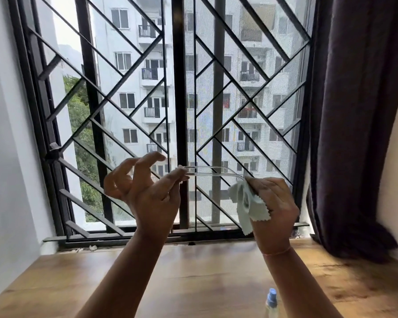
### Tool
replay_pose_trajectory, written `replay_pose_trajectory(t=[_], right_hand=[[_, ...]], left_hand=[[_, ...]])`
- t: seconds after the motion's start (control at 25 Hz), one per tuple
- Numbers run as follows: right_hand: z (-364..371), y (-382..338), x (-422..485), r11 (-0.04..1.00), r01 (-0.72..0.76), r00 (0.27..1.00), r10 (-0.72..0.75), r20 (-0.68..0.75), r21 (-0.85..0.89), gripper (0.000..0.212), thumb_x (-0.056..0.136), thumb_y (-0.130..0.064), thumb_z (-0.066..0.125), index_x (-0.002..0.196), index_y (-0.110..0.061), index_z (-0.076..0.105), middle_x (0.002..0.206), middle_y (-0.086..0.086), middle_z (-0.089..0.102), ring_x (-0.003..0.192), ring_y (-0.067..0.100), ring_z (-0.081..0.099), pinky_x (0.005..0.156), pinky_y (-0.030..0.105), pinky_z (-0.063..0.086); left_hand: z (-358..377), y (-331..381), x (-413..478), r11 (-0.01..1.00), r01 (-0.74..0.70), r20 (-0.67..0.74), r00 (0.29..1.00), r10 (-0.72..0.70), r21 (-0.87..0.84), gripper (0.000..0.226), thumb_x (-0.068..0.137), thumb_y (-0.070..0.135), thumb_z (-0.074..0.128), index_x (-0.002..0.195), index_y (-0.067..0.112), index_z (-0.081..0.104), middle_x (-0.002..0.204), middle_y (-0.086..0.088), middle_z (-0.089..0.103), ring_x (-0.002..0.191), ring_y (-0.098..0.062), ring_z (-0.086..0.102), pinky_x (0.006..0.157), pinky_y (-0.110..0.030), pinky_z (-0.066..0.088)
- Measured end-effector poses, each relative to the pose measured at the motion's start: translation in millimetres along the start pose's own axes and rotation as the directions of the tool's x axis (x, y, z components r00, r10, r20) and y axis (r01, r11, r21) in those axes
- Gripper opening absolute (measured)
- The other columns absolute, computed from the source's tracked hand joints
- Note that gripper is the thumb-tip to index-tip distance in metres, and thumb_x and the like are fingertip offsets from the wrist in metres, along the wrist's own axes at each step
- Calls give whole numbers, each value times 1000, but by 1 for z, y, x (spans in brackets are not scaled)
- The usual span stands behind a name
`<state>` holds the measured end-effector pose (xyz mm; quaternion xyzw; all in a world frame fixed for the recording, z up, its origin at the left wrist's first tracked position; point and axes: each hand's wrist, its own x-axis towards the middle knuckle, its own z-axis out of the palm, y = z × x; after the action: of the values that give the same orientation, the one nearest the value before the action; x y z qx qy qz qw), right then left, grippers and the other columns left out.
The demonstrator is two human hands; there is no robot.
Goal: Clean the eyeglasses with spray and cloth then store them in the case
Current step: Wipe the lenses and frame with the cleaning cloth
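I hold clear-framed eyeglasses [213, 172] up in front of the window, seen edge-on as a thin transparent bar. My left hand [147, 191] pinches their left end between thumb and forefinger, the other fingers spread. My right hand [272, 203] grips the right end through a pale green cloth [248, 205] with a zigzag edge, which hangs down from the fingers. A spray bottle [271, 301] with a blue cap stands on the wooden table at the bottom edge of the view. No case is in view.
A wooden table [193, 271] runs below my arms up to the window sill. The window has a black diagonal grille [179, 111]. A dark curtain [354, 134] hangs on the right, a white wall on the left.
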<state>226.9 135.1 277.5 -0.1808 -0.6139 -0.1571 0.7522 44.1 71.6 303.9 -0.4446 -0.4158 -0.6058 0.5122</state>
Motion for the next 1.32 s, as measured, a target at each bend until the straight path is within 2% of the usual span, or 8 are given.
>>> replay_pose_trajectory(t=[0.16, 0.36, 0.48, 0.56, 0.64, 0.76, 0.92, 1.32], right_hand=[[0, 2, -9, 999, -37, 999, 37, -24, 19, 14, 73, 1, 71, 85, 5, 70, 78, 13, 70, 78, 17, 55, 71, 35, 50], [-3, 5, -17, 989, -122, 992, 125, -27, 88, 14, 76, -5, 68, 87, 4, 70, 80, 7, 68, 78, 18, 57, 74, 25, 49], [-2, 8, -23, 863, -407, 901, 433, -20, 300, 16, 72, -12, 71, 87, -19, 73, 80, -12, 68, 75, 13, 61, 71, 21, 48], [0, 6, -23, 650, -594, 749, 662, 29, 475, 23, 66, -7, 74, 79, -26, 74, 73, -13, 70, 71, 6, 63, 68, 19, 49], [2, 2, -18, 490, -670, 626, 777, 69, 558, 28, 59, -1, 69, 67, -27, 75, 61, -14, 69, 61, -2, 60, 59, 14, 49], [5, -2, -8, 374, -702, 548, 827, 124, 606, 34, 55, 4, 66, 53, -30, 72, 46, -16, 61, 48, -6, 53, 48, 9, 43], [10, 0, -3, 333, -708, 581, 775, 247, 623, 39, 65, 16, 70, 56, -22, 73, 53, -11, 66, 55, 0, 57, 52, 16, 47], [18, -4, -4, 246, -722, 586, 714, 382, 647, 40, 65, 25, 61, 61, -13, 75, 61, -3, 71, 59, 9, 63, 55, 22, 52]], left_hand=[[2, -9, 0, 998, 56, -42, 998, -56, 8, 14, 74, 38, 76, 87, 39, 69, 106, 18, 55, 105, -25, 42, 88, -46, 27], [0, -10, 1, 978, 206, -39, 978, -207, -10, 12, 74, 41, 73, 85, 42, 69, 103, 14, 59, 101, -30, 47, 81, -57, 36], [2, -13, -3, 912, 402, -13, 915, -404, -82, 17, 67, 32, 76, 83, 34, 71, 93, 3, 68, 98, -35, 54, 88, -53, 36], [3, -15, -6, 710, 580, 96, 797, -597, -399, 23, 61, 22, 77, 79, 34, 74, 82, 7, 70, 92, -29, 59, 83, -45, 46], [2, -12, -5, 289, 702, 290, 581, -760, -651, 23, 54, 6, 74, 69, 24, 75, 69, 8, 70, 76, -15, 65, 71, -26, 52], [-1, -3, -5, -29, 752, 453, 365, -814, -658, 26, 56, -11, 64, 58, 14, 73, 59, 5, 70, 61, -4, 65, 64, -12, 50], [-3, 0, -7, -129, 759, 510, 290, -810, -638, 21, 53, -4, 63, 56, 14, 73, 56, 5, 69, 59, -3, 65, 63, -9, 49], [-2, 3, -10, -121, 769, 547, 325, -771, -628, 38, 67, -18, 57, 54, 14, 73, 55, 4, 69, 58, -4, 65, 63, -11, 50]])
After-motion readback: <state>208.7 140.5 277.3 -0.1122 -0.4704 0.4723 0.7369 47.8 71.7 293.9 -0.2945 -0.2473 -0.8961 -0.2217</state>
